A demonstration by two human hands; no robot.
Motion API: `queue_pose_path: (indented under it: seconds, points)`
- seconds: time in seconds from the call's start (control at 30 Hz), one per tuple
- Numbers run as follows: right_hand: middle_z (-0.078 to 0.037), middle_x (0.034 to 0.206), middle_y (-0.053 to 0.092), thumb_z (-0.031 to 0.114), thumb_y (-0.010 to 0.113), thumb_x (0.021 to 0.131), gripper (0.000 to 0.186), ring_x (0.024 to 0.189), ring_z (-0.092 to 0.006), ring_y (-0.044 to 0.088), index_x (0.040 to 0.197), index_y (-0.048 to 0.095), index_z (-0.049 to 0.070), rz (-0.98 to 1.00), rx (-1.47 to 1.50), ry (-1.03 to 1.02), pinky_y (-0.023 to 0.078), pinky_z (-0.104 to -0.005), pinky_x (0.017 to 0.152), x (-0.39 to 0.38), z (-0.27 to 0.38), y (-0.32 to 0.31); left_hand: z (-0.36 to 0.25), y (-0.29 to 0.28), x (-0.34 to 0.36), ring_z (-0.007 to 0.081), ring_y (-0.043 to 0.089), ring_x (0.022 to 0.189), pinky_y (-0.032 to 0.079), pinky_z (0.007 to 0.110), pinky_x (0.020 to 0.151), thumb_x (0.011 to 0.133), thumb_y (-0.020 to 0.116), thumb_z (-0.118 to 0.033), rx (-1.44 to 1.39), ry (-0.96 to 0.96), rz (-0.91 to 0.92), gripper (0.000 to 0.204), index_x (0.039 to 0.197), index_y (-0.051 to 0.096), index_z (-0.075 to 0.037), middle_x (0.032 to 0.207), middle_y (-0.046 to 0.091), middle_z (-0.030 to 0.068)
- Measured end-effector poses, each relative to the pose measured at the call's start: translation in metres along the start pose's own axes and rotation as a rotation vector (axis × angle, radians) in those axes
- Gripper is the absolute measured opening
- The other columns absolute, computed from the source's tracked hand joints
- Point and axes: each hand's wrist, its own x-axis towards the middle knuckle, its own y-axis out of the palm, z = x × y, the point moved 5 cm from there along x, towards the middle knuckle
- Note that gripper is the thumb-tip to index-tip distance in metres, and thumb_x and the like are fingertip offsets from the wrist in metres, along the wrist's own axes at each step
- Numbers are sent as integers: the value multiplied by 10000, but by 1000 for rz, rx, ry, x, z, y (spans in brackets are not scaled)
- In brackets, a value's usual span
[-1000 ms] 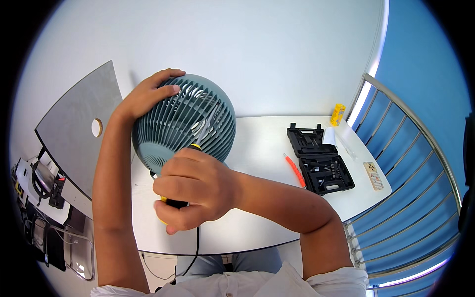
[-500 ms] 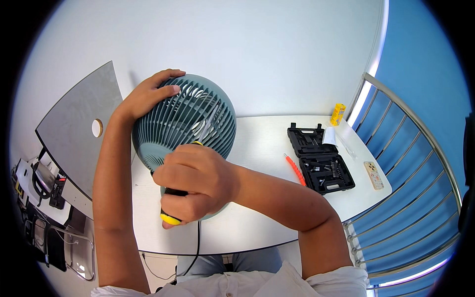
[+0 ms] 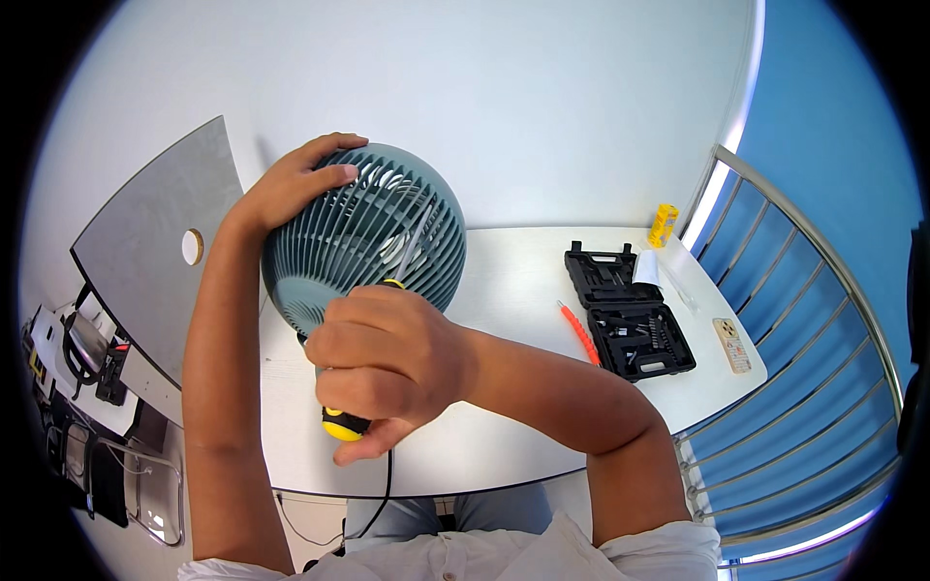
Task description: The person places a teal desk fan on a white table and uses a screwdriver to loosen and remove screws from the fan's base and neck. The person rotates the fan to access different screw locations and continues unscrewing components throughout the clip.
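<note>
My left hand (image 3: 300, 184) grips the top left of a teal fan's round slatted guard (image 3: 378, 223), fingers over its rim and thumb on the slats. My right hand (image 3: 387, 368) is wrapped round the yellow-and-black handle of a screwdriver (image 3: 344, 426), low in front of the guard. The metal shaft points away from me along the slats; I cannot tell whether its tip is through them. The fan's base is mostly hidden behind my right hand, and a black cord (image 3: 389, 465) runs down from it over the desk's front edge.
The white desk (image 3: 509, 426) bears an open black tool case (image 3: 630, 339), an orange flexible shaft (image 3: 579, 332), a yellow box (image 3: 664, 225) and a small beige device (image 3: 731, 345). A metal railing (image 3: 814, 252) curves along the right. At left stand a grey panel (image 3: 145, 252) and a kettle (image 3: 85, 344).
My right hand has turned on the screwdriver, exposing more of the handle's yellow-and-black end, with the thumb now lower. The fan and my left hand have shifted slightly right.
</note>
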Motion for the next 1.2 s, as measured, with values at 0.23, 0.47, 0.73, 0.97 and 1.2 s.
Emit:
queue_pose_path:
  seconds: [0.23,0.47,0.73,0.97,1.2]
  points:
    - [-85,960,528,292,690,750,344,707,-243,543,983,555,79,45,-172,-14,432,-350,562,7,7,4,4,-4,-4,209,542,1084,404,312,974,829,600,-320,13,-6,-9,497,1260,553,-78,1171,591,124]
    - [-68,876,530,439,596,825,384,672,-222,519,958,572,80,39,-205,-41,417,-330,541,-1,9,4,0,-2,-1,214,543,1084,405,311,970,824,604,-325,20,-1,-5,499,1256,558,-78,1172,591,126]
    - [-56,807,540,418,622,845,349,619,-204,508,905,575,77,-55,-238,-80,387,-286,476,3,8,4,2,-2,-2,217,544,1077,407,318,967,821,606,-322,3,-4,-13,498,1251,562,-76,1161,594,123]
    - [-57,807,541,378,657,807,329,624,-205,510,901,577,73,-22,-226,-70,398,-293,487,1,9,6,1,-2,-2,214,545,1069,408,316,962,820,606,-314,9,5,-19,490,1245,565,-73,1155,596,121]
    - [-53,812,538,368,679,770,336,618,-202,506,898,578,73,-7,-221,-66,397,-293,485,3,10,6,1,-2,-2,216,549,1069,413,317,959,818,611,-313,8,-6,-21,490,1247,566,-80,1156,598,122]
